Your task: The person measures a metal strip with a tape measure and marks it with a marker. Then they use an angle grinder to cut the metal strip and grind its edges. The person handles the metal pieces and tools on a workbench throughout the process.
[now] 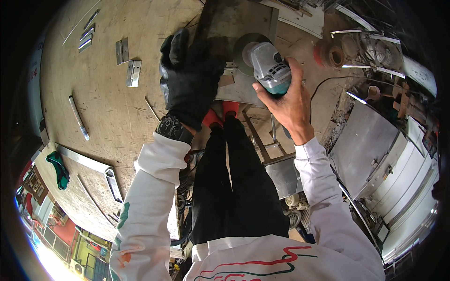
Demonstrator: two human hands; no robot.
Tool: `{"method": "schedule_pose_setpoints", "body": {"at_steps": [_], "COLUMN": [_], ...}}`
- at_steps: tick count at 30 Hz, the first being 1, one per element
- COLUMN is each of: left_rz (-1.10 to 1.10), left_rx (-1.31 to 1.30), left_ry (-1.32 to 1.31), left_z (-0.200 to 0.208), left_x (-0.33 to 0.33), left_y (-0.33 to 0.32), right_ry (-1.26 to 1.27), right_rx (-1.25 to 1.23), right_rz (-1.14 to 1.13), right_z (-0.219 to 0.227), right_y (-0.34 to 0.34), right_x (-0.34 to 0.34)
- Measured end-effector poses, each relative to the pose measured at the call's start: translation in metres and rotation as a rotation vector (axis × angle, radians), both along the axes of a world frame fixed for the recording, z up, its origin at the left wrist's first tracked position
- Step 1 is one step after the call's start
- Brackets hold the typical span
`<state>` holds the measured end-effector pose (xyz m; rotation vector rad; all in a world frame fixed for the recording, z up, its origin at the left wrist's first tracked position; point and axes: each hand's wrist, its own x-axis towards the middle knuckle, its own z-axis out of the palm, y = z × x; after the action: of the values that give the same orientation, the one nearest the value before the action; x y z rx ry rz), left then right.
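Observation:
My right hand [287, 96], bare, is wrapped round the teal body of a grey-headed angle grinder [272, 65]. Its round disc [243, 54] faces left, toward my other hand. A black work glove covers my left hand [192, 75], which is closed at the edge of a dark metal plate [243, 89]. Beside that glove's right edge a small silvery metal piece [229, 71] sticks out, apparently gripped; the fingertips there are hidden. Two hinges [123, 50] lie on the wooden table to the left.
Several narrow metal strips [86, 35] lie at the table's far left, with a marker-like stick [78, 118] nearer me. A long metal angle bar [84, 157] and green cloth [57, 169] rest front left. A cable [328, 79] runs right; metal sheets [365, 145] lean there.

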<state>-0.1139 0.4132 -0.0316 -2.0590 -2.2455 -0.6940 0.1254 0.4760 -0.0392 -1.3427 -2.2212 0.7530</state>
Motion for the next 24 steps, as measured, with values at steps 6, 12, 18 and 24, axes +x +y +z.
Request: {"method": "schedule_pose_setpoints", "body": {"at_steps": [6,12,18,24], "left_rz": [-0.009,0.0,-0.009,0.008], "left_rx": [0.021,0.039,0.066,0.029], "left_ry": [-0.006,-0.014,0.004,0.008], "left_z": [-0.004,-0.004,-0.006,-0.004], "left_x": [-0.002,-0.001,-0.001,0.0], "left_y": [-0.002,-0.002,-0.002,-0.001], "right_ry": [-0.017,-0.03,-0.062,-0.015], "right_rx": [-0.039,-0.057,-0.125,-0.021], "right_rz": [-0.004,-0.001,-0.025,-0.041], "right_z": [0.003,0.004,0.011,0.003], "right_y": [0.0,0.001,0.01,0.019], "right_x": [0.0,0.0,-0.006,-0.003]}}
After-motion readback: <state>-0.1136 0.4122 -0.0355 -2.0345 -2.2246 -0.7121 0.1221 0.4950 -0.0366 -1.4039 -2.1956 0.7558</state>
